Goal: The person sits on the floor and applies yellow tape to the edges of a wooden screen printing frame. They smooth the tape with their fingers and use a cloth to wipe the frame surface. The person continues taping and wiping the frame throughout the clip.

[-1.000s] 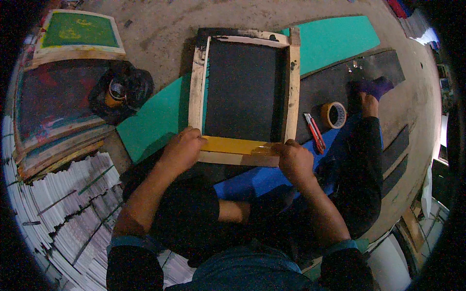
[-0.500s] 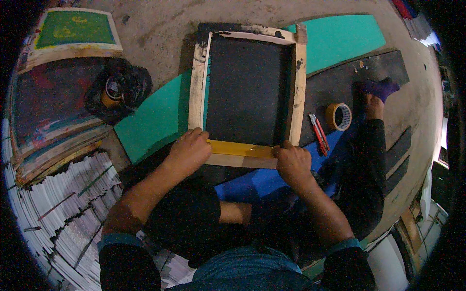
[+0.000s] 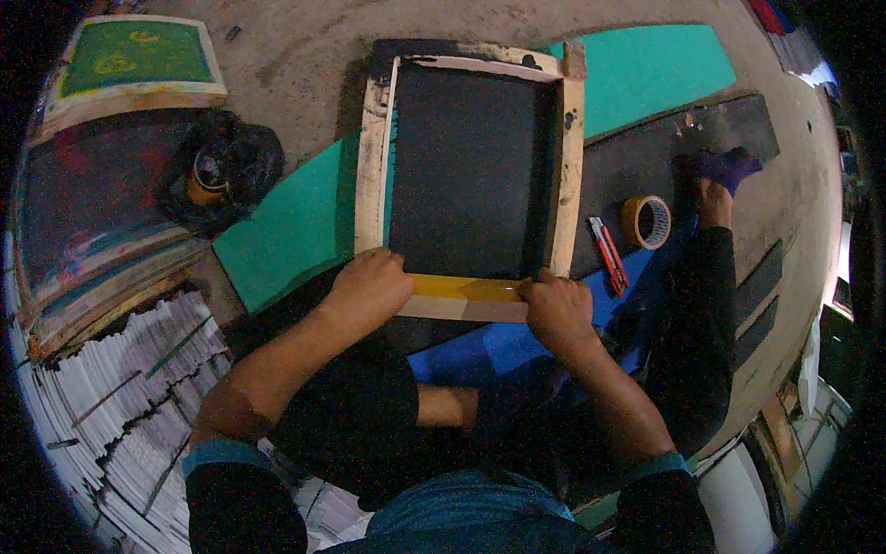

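A wooden screen frame (image 3: 571,175) with a black panel (image 3: 466,171) inside it lies before me, its far edge stained black. Along the near inner edge runs a strip of yellow-brown tape (image 3: 466,287). At the strip's left end my left hand (image 3: 372,288) is closed, fingers curled down over the tape and the frame's near left corner. My right hand (image 3: 558,314) pinches the strip's right end by the opposite corner. The fingertips of both hands are partly hidden.
Right of the frame lie a red box cutter (image 3: 608,257) and a yellow tape roll (image 3: 645,222), near my socked foot (image 3: 724,170). A can in a black plastic bag (image 3: 226,171) stands left, beside a green screen (image 3: 134,55) and stacked paper (image 3: 138,388). Green board (image 3: 646,78) extends beneath.
My left hand has slid a little to the right along the tape and covers more of its left end. The right hand stays at the right corner.
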Action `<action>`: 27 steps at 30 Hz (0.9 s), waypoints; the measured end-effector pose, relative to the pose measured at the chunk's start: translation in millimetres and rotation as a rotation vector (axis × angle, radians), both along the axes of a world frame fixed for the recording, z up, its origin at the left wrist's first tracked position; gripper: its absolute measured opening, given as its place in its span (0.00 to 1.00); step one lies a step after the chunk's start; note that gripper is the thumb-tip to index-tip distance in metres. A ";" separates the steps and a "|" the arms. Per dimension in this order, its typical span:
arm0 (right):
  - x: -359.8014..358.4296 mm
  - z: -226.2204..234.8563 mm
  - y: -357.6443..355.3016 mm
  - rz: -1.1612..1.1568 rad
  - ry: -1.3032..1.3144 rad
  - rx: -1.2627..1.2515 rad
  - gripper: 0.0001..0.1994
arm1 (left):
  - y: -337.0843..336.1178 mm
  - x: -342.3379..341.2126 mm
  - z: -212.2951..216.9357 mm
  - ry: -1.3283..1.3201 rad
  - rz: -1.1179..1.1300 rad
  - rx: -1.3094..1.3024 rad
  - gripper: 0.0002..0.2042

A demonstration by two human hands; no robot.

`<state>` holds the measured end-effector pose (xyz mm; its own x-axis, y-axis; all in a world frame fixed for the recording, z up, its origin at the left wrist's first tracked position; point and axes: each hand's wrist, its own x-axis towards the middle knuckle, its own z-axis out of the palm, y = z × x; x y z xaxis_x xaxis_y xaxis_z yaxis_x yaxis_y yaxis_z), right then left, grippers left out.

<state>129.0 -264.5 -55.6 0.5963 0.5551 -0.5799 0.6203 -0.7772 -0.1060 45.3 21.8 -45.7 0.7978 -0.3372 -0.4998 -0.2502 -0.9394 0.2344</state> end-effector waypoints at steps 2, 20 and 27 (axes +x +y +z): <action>-0.3 0.0 -0.2 -0.006 0.003 -0.011 0.09 | 0.4 0.4 0.7 -0.006 -0.009 0.001 0.07; 1.5 6.2 4.2 -0.029 0.027 -0.007 0.12 | 4.0 5.8 2.0 0.107 0.025 -0.032 0.08; 1.2 5.2 2.0 -0.019 0.010 0.004 0.12 | 3.6 7.5 4.2 0.115 0.060 -0.044 0.08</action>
<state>130.2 -262.4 -50.4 0.6010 0.5459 -0.5838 0.6043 -0.7884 -0.1151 52.8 25.4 -41.5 0.7558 -0.3139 -0.5746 -0.1627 -0.9401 0.2995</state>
